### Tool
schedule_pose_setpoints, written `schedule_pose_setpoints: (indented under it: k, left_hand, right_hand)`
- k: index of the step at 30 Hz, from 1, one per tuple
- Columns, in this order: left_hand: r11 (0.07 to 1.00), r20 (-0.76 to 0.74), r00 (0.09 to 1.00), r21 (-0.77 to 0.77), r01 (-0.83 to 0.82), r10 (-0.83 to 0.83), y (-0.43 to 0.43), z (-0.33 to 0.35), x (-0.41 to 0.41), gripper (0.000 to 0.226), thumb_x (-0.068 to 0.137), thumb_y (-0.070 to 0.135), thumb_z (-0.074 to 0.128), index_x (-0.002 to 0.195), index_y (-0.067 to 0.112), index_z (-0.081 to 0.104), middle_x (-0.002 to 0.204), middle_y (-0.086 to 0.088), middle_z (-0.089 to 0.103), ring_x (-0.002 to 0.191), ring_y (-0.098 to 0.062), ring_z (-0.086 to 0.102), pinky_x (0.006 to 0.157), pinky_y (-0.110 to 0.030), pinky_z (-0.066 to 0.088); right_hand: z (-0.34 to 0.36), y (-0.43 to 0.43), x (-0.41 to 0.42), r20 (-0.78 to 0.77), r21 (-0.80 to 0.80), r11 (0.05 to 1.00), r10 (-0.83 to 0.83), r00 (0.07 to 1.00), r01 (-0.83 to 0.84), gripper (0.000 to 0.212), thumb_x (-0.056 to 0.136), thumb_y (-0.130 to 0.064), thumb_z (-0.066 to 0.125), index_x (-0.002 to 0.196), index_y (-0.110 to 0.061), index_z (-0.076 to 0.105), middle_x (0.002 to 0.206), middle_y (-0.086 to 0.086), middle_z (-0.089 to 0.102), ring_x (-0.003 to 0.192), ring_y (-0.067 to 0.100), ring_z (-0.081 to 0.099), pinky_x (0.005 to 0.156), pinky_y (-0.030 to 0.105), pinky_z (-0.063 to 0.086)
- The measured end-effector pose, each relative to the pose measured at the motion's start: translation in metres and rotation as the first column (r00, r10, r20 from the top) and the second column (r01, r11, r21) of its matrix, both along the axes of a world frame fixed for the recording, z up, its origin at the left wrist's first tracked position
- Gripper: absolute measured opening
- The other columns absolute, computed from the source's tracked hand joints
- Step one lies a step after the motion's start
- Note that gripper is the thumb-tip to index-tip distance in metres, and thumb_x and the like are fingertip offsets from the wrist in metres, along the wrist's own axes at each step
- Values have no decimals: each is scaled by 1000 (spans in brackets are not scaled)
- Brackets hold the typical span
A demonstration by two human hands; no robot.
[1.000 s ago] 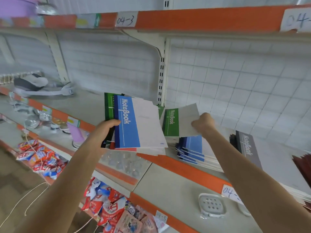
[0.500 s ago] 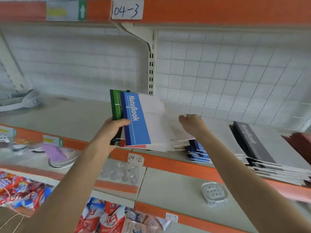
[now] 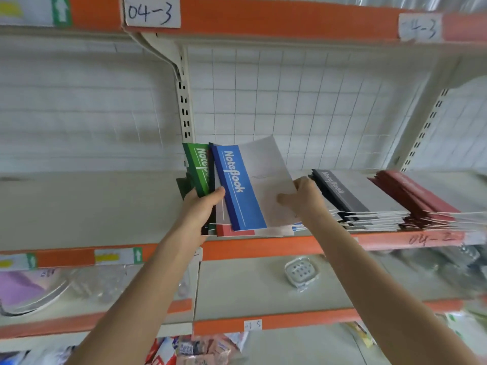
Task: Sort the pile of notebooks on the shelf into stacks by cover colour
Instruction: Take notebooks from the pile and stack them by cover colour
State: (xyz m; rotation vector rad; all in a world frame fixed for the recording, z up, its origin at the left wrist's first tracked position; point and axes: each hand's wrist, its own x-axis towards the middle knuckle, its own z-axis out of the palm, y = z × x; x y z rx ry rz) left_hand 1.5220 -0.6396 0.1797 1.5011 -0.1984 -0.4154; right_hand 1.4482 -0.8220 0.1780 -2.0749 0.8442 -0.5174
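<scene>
With a grey stack (image 3: 369,206) and a red stack (image 3: 427,204) lying sorted on the shelf (image 3: 79,206), the left hand (image 3: 199,209) is gripping a fan of unsorted notebooks (image 3: 200,167) over its front edge while the right hand (image 3: 303,198) is pinching the top blue notebook (image 3: 237,188), probably next to be placed.

Notebook bundle (image 3: 238,189) over shelf (image 3: 92,206) front; rightward, near stack (image 3: 369,198), then far stack (image 3: 424,204) alongside.

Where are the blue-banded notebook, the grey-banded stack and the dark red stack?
Blue-banded paper notebook (image 3: 237,188), head view, blue band.
Grey-banded notebook stack (image 3: 340,189), head view, top grey band.
Dark red notebook stack (image 3: 416,192), head view, top cover.
</scene>
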Motion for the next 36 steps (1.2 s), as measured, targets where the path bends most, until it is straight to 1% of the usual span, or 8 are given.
schedule_pose_setpoints:
  k: [4,12,15,17,25,28,31,36]
  left_hand:
    - [999,-54,998,-40,14,-17,-5,-3,1,20,90,20,61,110,21,59,99,-3,68,88,-22,65,66,-32,52]
    - [999,-81,996,-37,-23,20,-8,-4,-1,22,89,13,58,111,14,57,89,-8,67,79,-24,65,59,-30,48]
    - [999,-93,994,-11,-52,51,-9,-4,-2,16,89,9,57,104,13,57,83,-9,65,72,-24,64,61,-32,50]
    - [998,-98,993,5,-68,69,-10,-4,-3,16,88,9,57,104,13,56,86,-12,66,75,-27,64,70,-37,53]
    - [997,-84,993,6,-79,79,-28,-5,-13,16,85,10,62,98,19,60,99,-11,68,91,-30,65,84,-42,52]
    - [997,-82,994,4,-71,71,-40,-5,-19,18,83,12,65,97,21,61,105,-9,67,101,-30,62,94,-46,47]
    - [999,-40,998,13,-46,46,-55,-7,-26,23,83,16,66,104,17,59,100,-1,64,103,-23,57,94,-38,41]
    - [998,33,998,-27,-55,56,-89,-6,-45,17,89,18,62,103,21,53,82,14,53,84,-11,50,80,-27,33]
  right_hand:
    - [-2,-38,-18,-29,-51,987,-156,987,154,25,76,-9,68,99,0,64,85,10,60,80,25,57,66,30,44]
    - [-17,-97,-35,-197,-129,962,-263,945,241,19,77,1,56,94,7,63,78,14,58,75,26,54,57,24,38]
    - [-20,-101,-30,-258,-173,970,-214,942,173,2,81,0,55,79,0,56,78,12,55,75,25,51,45,20,30]
    - [-21,-96,-22,-306,-213,970,-181,935,118,11,84,-5,55,74,-5,49,77,9,52,75,24,48,46,21,29]
    - [-26,-90,-13,-299,-413,911,-117,947,-17,27,89,-24,55,107,-6,62,112,13,57,100,31,56,75,33,46]
    - [-15,-85,-12,-45,-95,994,51,998,-55,32,94,-26,46,82,-2,64,75,11,59,65,23,53,57,24,38]
    - [-2,-69,-16,-32,314,930,212,977,-191,34,93,-33,51,76,-4,57,67,7,53,54,20,48,51,23,39]
    - [-12,-82,-24,-54,96,981,176,983,-170,34,83,-29,68,60,-11,49,58,0,46,55,16,46,44,19,34]
